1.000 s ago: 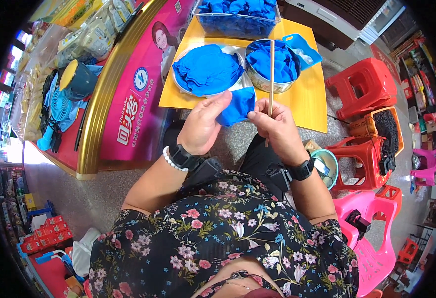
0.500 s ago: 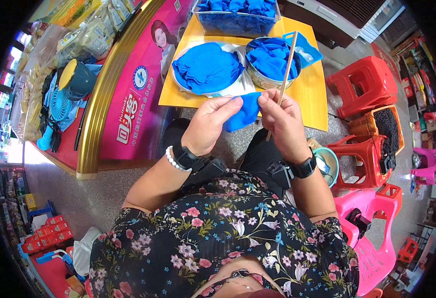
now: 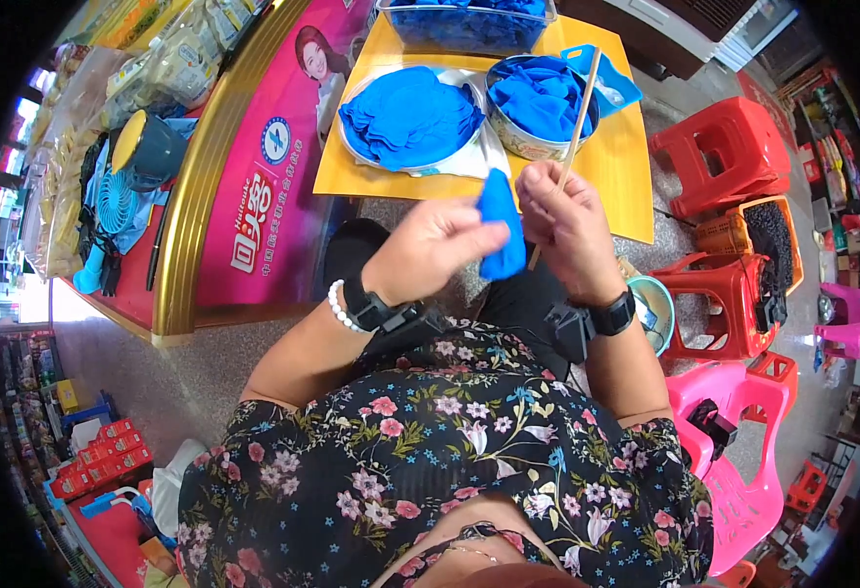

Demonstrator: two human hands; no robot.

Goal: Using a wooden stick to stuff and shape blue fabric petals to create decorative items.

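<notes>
My left hand point(image 3: 430, 245) pinches a thin, soft, cloth-like blue piece point(image 3: 501, 230) that hangs folded lengthwise above my lap. Just to its right, my right hand point(image 3: 572, 227) is closed around a slim wooden stick point(image 3: 585, 103), held slanting with its upper end toward the table. The right fingertips are close to the blue piece; whether they touch it I cannot tell. Beyond my hands, flat round blue pieces point(image 3: 408, 116) lie stacked on a white plate point(image 3: 350, 149). Beside that, a patterned bowl point(image 3: 538, 150) holds loose, rumpled blue pieces point(image 3: 538, 98).
On the yellow table point(image 3: 631, 186) also stand a clear bin point(image 3: 450, 39) of blue pieces and a blue plastic tray point(image 3: 616, 93). A pink-fronted counter point(image 3: 254, 196) rises at left. Red stools point(image 3: 724, 157), a pink chair point(image 3: 743, 490) and a pale green basin point(image 3: 657, 304) are at right.
The blue piece was stretched between both hands. Now it hangs narrow from my left hand, and the right fingers have come away from its edge, still holding the stick.
</notes>
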